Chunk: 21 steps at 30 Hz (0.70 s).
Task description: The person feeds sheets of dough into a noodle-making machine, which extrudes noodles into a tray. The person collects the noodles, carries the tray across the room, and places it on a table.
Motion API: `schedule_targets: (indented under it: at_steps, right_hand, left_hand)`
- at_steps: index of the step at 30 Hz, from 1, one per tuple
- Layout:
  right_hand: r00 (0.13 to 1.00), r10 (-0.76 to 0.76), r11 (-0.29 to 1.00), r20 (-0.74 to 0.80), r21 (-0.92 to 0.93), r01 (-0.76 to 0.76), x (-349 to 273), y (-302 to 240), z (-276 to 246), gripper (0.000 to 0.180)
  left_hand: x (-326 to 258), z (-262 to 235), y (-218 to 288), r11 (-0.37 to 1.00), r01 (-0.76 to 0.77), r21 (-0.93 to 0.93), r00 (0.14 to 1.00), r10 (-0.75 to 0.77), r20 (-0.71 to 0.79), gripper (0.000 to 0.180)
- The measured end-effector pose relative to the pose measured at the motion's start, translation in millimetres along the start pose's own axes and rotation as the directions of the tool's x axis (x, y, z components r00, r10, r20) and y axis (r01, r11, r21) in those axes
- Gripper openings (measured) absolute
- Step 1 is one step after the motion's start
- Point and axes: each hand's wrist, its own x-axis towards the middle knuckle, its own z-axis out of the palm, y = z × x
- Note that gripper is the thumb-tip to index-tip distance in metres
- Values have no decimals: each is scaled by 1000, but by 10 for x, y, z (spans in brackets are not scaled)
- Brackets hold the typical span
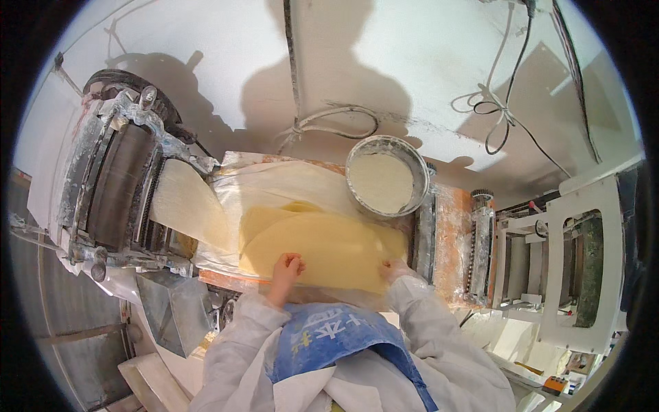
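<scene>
A wide yellow dough sheet (322, 250) lies in overlapping layers on the cloth-covered bench between the machines. My left hand (289, 266) is over its near left part, fingers curled together; whether they pinch anything is hidden. At the sheet's near right end, my right hand (394, 268) has its fingers closed on the edge of the dough. A paler dough strip (187, 203) runs from the roller machine (117, 189) on the left down to the bench, beside the yellow sheet.
A round metal pot (384, 176) of pale flour stands behind the sheet. On the right are another roller (424, 237) and a white-framed machine (580, 257). Cables (504, 113) hang on the wall. A metal hopper (175, 312) sits at the lower left.
</scene>
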Motion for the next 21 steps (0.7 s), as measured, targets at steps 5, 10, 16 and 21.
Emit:
schedule_targets:
  at_steps: [5, 10, 16, 21]
  right_hand:
    - [833, -493, 724, 250, -413, 552, 116, 60, 191, 20]
    - [726, -665, 716, 173, 422, 556, -36, -903, 146, 22]
    - [924, -272, 517, 268, 851, -95, 182, -1191, -158, 26]
    - [883, -150, 671, 444, 702, -239, 357, -734, 252, 25]
  left_hand:
    - [-203, 317, 104, 731, -369, 574, 929, 280, 241, 30]
    - [-364, 721, 200, 519, -751, 409, 660, 604, 446, 40]
    - [50, 316, 22, 948, -319, 7, 901, 301, 314, 37]
    - [151, -121, 156, 846, -101, -523, 984, 164, 76, 40]
